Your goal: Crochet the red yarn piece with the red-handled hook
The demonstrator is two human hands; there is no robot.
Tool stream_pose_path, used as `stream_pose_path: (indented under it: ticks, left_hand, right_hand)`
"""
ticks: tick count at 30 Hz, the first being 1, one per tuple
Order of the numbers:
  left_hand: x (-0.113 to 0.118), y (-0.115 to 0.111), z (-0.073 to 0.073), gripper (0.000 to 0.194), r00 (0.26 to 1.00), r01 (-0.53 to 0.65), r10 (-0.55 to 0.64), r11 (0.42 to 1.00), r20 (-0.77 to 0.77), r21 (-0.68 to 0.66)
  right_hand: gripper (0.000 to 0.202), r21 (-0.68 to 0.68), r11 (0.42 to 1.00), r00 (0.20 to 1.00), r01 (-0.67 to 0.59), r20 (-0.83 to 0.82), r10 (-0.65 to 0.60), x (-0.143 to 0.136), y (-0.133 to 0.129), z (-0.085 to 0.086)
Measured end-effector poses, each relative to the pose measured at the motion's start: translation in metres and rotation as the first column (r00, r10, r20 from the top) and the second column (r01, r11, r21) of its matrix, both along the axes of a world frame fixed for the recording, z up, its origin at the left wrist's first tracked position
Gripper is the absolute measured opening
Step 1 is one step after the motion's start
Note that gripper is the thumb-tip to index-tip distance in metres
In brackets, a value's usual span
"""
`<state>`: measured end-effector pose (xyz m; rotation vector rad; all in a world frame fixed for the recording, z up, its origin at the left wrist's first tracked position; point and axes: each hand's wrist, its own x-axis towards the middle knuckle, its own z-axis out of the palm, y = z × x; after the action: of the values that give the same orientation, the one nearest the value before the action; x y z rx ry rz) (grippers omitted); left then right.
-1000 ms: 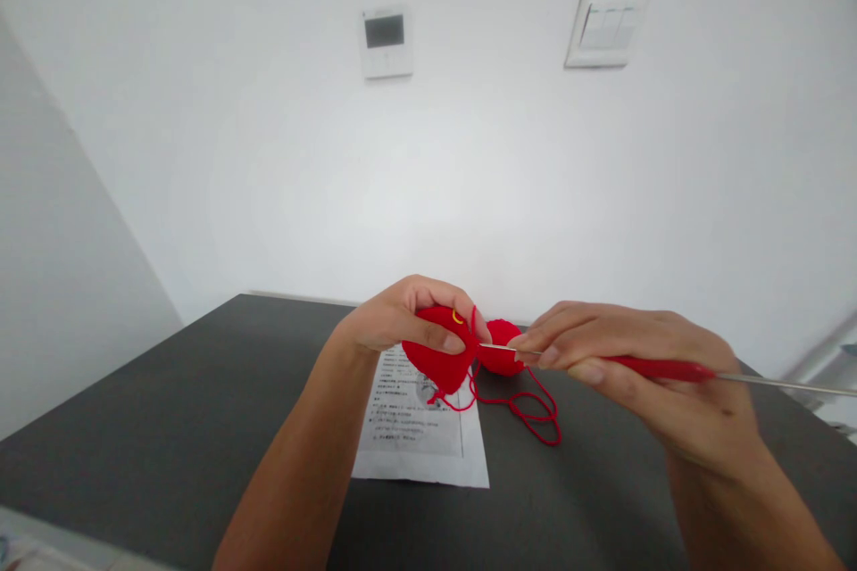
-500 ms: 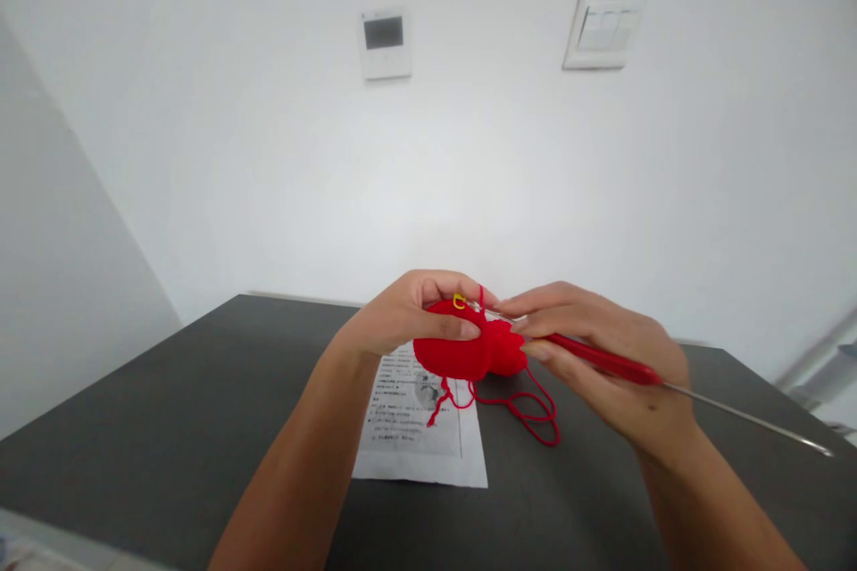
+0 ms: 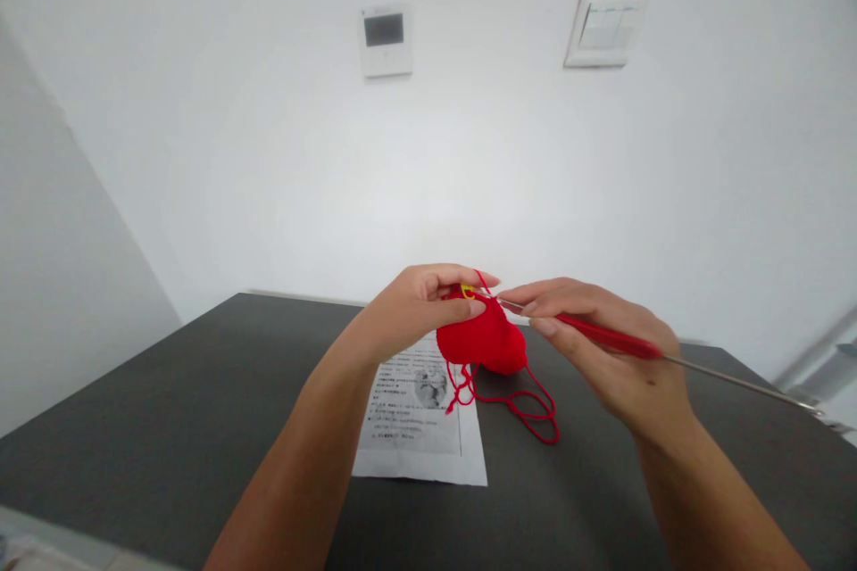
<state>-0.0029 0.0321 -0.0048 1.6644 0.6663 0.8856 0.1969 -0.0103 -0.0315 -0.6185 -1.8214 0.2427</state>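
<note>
Between the thumb and fingers of my left hand (image 3: pixel 435 299) is a red crochet piece (image 3: pixel 472 337). A yellow stitch marker (image 3: pixel 467 292) is clipped near its top edge, and a strand of red yarn (image 3: pixel 483 283) runs up over my left index finger. My right hand (image 3: pixel 603 330) grips a crochet hook (image 3: pixel 609 337) by its red handle. The hook's slim metal front reaches the upper right edge of the piece; its very tip is hidden in the stitches. A long metal shaft sticks out behind the handle. Behind the piece, a red yarn ball (image 3: pixel 507 357) is partly covered.
A printed sheet (image 3: pixel 428 464) with a small picture lies on the dark table (image 3: pixel 268 428) under the work. Loose yarn loops (image 3: pixel 536 417) lie to its right. On the white wall are a thermostat-like panel (image 3: pixel 386 42) and a switch plate (image 3: pixel 604 28).
The crochet piece has shifted slightly right and turned in my left hand, its yarn tail moving along. My right hand has drawn its thumb up a little, and the hook's angle has changed slightly.
</note>
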Motion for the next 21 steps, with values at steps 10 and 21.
stream_pose_path:
  ticks: [10,21]
  left_hand:
    - [0.002,-0.001,0.000,0.021,0.994,-0.086,0.091,0.994,-0.059,0.072]
    - [0.004,0.000,-0.007,0.022,0.969,-0.115,0.167,0.957,-0.183,0.267]
  right_hand:
    - [0.006,-0.169,0.978,0.988,-0.122,-0.113,0.104,0.008,0.001,0.001]
    - [0.011,-0.209,0.977,0.992,-0.050,0.101,0.073,0.015,-0.003,0.007]
